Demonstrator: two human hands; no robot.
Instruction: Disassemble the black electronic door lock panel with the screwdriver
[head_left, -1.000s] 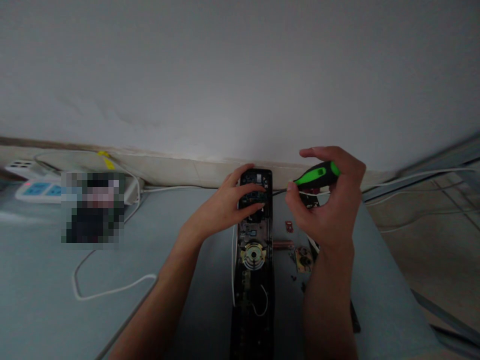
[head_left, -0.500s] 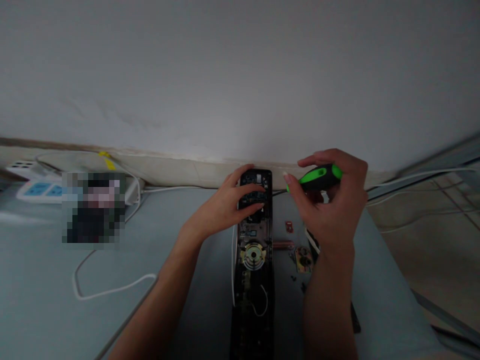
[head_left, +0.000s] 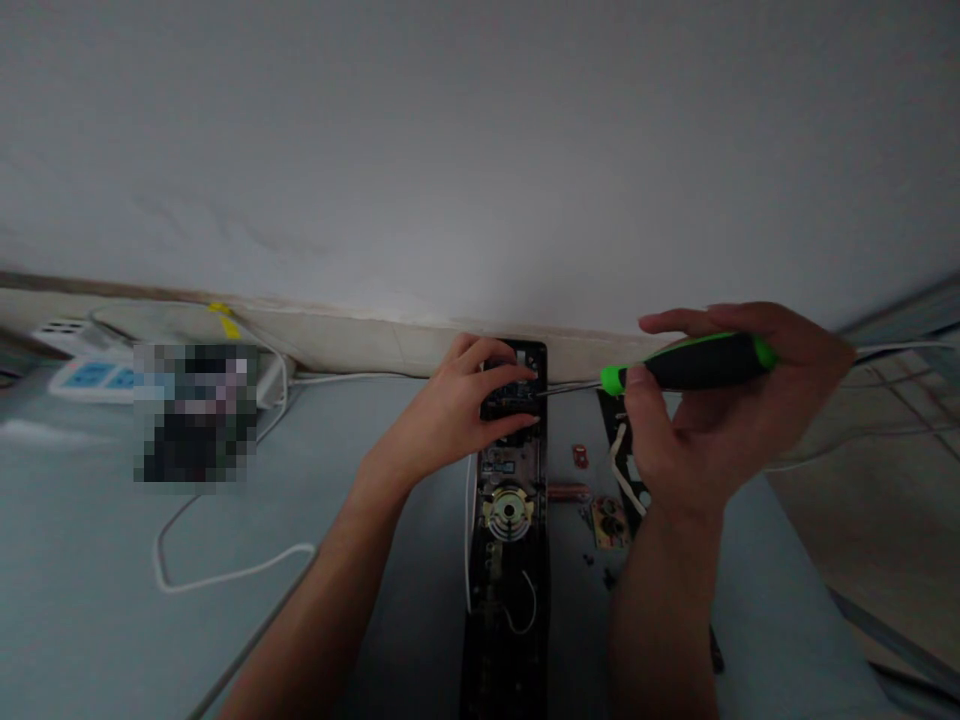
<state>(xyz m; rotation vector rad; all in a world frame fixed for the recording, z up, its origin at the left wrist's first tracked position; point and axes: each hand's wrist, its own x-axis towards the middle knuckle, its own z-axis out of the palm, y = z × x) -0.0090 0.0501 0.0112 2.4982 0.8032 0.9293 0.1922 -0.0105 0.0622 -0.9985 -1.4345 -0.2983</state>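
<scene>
A long black electronic housing lies lengthwise in front of me, its inside exposed. A round speaker sits midway along it, and circuit parts fill its far end. My left hand grips that far end from the left, fingers bent over the circuit parts and partly hiding them. In my right hand is a screwdriver with a green and black handle. The shaft points left, and its tip meets the housing's right side close to my left fingertips.
Right of the housing lie a copper coil, a small red part, a small circuit board, several screws and another black panel, partly behind my right arm. A power strip and white cable are at left. A wall rises behind.
My right hand has moved to the right, and the screwdriver now lies more level with more of its handle showing. My left hand keeps its place, with its fingers slightly shifted.
</scene>
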